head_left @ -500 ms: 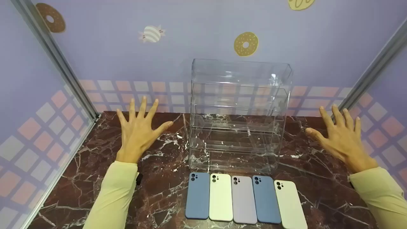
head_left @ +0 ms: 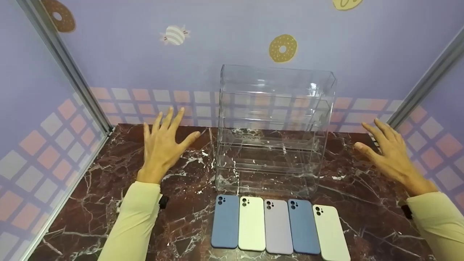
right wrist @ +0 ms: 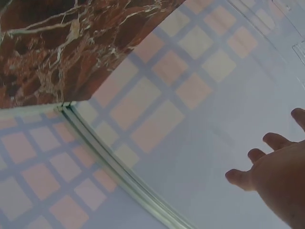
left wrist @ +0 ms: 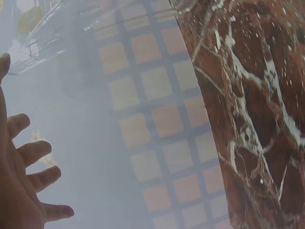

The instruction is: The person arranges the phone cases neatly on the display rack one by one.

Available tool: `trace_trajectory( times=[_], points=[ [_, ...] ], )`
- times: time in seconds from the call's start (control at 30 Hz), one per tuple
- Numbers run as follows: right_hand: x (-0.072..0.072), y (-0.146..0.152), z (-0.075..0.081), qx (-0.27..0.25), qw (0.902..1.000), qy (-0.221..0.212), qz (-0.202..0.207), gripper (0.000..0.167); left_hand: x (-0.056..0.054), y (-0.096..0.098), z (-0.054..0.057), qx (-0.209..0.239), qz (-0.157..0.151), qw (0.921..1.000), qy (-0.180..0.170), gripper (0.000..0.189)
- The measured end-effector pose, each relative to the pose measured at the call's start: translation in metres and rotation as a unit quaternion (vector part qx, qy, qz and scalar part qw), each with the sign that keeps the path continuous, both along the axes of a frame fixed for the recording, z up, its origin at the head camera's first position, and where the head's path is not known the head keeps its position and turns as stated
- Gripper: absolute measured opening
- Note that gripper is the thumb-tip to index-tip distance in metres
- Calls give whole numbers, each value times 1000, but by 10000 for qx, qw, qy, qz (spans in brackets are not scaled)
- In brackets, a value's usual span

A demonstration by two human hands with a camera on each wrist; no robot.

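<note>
I see the clear tiered acrylic rack [head_left: 270,145] standing on the marbled counter [head_left: 181,226] toward its back edge, between the two back corners. On its near side, five phone cases [head_left: 278,228] lie side by side in a row: blue, cream, lilac, blue, cream. My feed shows the left hand [head_left: 162,148] over the counter toward the back-left corner and the right hand [head_left: 393,157] near the back-right corner, both released, fingers extended. A lavender wall [head_left: 127,61] rises behind.

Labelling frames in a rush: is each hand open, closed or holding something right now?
Left hand: open, holding nothing.
Right hand: open, holding nothing.
</note>
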State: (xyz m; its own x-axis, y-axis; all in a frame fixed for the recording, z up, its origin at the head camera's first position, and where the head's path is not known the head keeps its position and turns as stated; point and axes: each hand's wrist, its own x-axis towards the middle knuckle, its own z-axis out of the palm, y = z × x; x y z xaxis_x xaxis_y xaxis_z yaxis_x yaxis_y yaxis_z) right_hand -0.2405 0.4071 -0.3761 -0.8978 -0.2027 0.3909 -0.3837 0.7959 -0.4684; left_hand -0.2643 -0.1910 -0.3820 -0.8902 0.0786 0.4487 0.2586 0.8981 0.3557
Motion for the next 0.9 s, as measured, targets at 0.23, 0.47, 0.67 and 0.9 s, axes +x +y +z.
trace_trajectory(
  times=[0.23, 0.47, 0.67, 0.9],
  points=[
    [5, 6, 4, -792, 9957, -471, 10, 65, 0, 9, 2, 929, -271, 9951, 198, 83],
    [10, 8, 0, -1179, 9888, -888, -209, 63, 0, 21, -2, 1838, -384, 9816, 360, 77],
    [15, 9, -9, -1533, 9852, -759, -66, 52, -4, 33, -15, 2579, -635, 9638, 240, 73],
    [19, 15, -19, -1712, 9822, -759, 138, 46, -8, 46, -34, 3232, -916, 9417, 186, 69]
  ],
)
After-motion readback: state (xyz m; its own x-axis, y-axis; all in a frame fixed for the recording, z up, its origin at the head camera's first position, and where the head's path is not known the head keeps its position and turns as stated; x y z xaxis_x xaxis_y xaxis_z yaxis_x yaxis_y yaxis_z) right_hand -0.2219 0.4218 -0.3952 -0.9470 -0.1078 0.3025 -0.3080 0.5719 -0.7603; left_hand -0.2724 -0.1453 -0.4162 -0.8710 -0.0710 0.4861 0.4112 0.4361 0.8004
